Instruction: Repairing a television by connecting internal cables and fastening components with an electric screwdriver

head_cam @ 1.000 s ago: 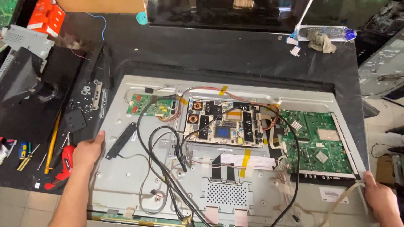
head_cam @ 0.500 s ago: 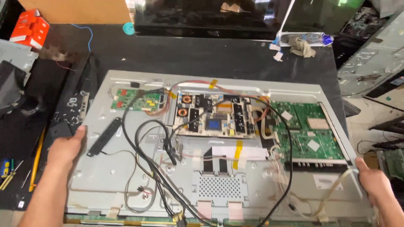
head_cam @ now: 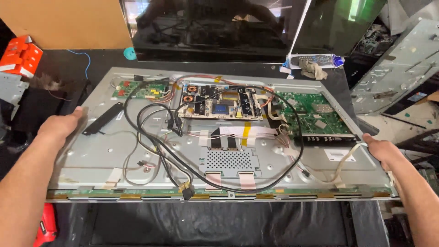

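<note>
Hands first: my left hand [head_cam: 59,127] is clamped over the left edge of the metal panel chassis [head_cam: 91,155], at about 9 o'clock of the panel, fingers wrapped around the rim. My right hand [head_cam: 382,151] grasps the opposite edge at roughly 3 o'clock, thumb on top of the rim. Both are closed on the chassis, which lies flat, open side up, across the dark workbench [head_cam: 219,224] and fills most of my view.

On the chassis, at 12 o'clock, sits the beige power board [head_cam: 222,101]. At 2 o'clock is the green main board [head_cam: 315,116], and at 11 o'clock a small green board [head_cam: 139,88]. A black speaker bar [head_cam: 103,119] lies tilted just beside my left hand. Loose black cables [head_cam: 160,146] loop from the top boards down to 6 o'clock, past a perforated metal shield [head_cam: 228,160] near the centre.

Beyond the chassis at 12 o'clock leans a dark screen panel [head_cam: 215,27]. An orange box [head_cam: 20,54] rests at 10 o'clock, well apart from my grip.
</note>
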